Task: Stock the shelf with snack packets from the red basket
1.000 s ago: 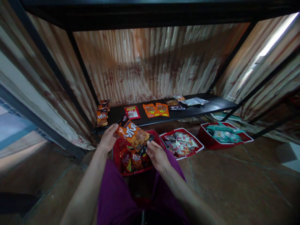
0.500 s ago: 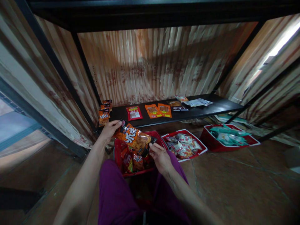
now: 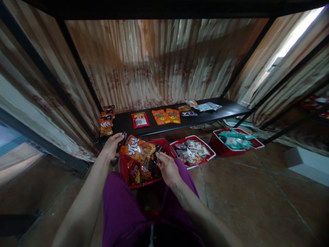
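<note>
An orange and black snack bag is stretched between my two hands, tilted, above a red basket. My left hand pinches the bag's upper left end. At the lower right end, the fingers of my right hand are closed on its black edge. Inside the basket below lie more packets, among them a red one and another orange bag, partly covered by the held bag. Similar orange bags stand in a row at the left end of the black shelf.
On the shelf lie a red packet, two orange packets and a silvery bag. Right of my knees stand a basket of white and red packets and a basket of green packets. A white box sits at the far right.
The view has shifted, so the shelf and baskets appear further left and slightly higher. Both hands still hold the same bag, which has turned a little.
</note>
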Tool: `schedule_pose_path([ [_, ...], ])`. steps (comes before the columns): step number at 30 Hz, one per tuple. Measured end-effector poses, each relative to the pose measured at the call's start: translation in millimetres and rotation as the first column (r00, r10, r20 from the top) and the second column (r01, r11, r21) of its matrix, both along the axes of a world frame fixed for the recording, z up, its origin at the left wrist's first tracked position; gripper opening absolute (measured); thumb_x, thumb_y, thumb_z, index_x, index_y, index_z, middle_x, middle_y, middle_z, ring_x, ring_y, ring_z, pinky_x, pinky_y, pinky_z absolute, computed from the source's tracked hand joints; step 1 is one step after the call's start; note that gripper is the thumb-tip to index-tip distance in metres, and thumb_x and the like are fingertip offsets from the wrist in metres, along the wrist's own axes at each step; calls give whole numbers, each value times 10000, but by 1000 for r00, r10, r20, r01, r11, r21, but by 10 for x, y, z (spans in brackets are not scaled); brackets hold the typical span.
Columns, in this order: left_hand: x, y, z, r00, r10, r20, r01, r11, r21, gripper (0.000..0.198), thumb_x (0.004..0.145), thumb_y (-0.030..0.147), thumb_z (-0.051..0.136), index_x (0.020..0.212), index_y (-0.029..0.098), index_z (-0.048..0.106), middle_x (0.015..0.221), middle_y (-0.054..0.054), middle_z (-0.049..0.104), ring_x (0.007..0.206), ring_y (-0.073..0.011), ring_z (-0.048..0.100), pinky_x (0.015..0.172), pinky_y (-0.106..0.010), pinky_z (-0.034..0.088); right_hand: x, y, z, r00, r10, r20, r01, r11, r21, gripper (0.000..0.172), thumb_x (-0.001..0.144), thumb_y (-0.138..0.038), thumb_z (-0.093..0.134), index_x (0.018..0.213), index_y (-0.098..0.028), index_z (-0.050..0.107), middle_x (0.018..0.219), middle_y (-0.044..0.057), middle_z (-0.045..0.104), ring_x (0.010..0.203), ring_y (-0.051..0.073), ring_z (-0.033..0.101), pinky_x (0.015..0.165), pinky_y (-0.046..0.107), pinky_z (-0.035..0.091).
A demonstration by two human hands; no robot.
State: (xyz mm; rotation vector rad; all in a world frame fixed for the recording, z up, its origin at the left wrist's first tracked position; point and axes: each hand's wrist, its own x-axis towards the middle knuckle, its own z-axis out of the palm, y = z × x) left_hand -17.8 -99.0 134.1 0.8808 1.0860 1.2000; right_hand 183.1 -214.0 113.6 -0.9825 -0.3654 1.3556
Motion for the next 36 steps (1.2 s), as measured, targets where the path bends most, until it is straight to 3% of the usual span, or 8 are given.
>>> schedule_pose_path([
  [6, 58, 3, 1, 999, -47, -24, 48, 998, 30, 311, 478, 345, 820, 685, 164, 675, 635, 3, 633, 581, -119, 546, 575, -226, 424, 108, 19, -135, 998, -53, 44, 54, 998, -43, 274, 416, -285, 857, 544, -172, 643, 488, -42, 590, 439, 68, 466, 433, 195, 355],
  [9, 83, 35, -46, 997, -53, -63, 55, 998, 37, 320, 461, 361, 818, 640, 154, 652, 592, 24, 597, 561, -105, 511, 570, -219, 400, 112, 18, -156, 997, -24, 76, 25, 1000, -8, 288, 456, -315, 845, 668, -183, 701, 594, -22, 659, 472, 76, 502, 448, 193, 379],
  [15, 129, 83, -105, 988, 22, -152, -9, 997, 81, 315, 499, 420, 770, 587, 158, 618, 566, 40, 559, 565, -93, 463, 567, -206, 353, 101, 33, -163, 990, -29, 139, 23, 999, 44, 277, 535, -305, 814, 775, -190, 738, 692, 0, 708, 546, 86, 557, 498, 187, 418],
  [19, 131, 80, -97, 973, 59, -221, -31, 991, 128, 330, 510, 450, 759, 575, 161, 615, 552, 42, 542, 566, -97, 454, 565, -210, 340, 101, 56, -146, 997, -35, 65, 37, 999, -23, 295, 477, -291, 840, 724, -169, 734, 678, 5, 701, 529, 74, 549, 456, 168, 405],
  [24, 134, 46, -105, 956, 130, -264, -91, 984, 154, 357, 515, 451, 751, 707, 163, 665, 628, 18, 609, 626, -126, 512, 607, -227, 371, 88, 82, -79, 995, -90, 33, 93, 990, -102, 292, 413, -245, 867, 646, -176, 704, 630, -22, 661, 527, 69, 546, 423, 149, 415],
  [32, 183, -18, -264, 936, 241, -257, -216, 969, 121, 257, 598, 396, 715, 699, 171, 641, 686, -11, 647, 711, -159, 579, 647, -242, 412, 63, 105, -137, 981, -85, 176, 86, 996, 0, 320, 428, -366, 856, 641, -180, 706, 655, -11, 633, 564, 95, 548, 464, 191, 475],
  [36, 164, -30, -355, 940, 258, -223, -256, 966, 41, 218, 631, 377, 712, 701, 196, 613, 689, -30, 653, 729, -189, 612, 618, -262, 436, 76, 101, -244, 920, -65, 386, 9, 990, 144, 273, 548, -426, 798, 682, -198, 728, 737, 6, 613, 637, 124, 562, 498, 221, 511],
])
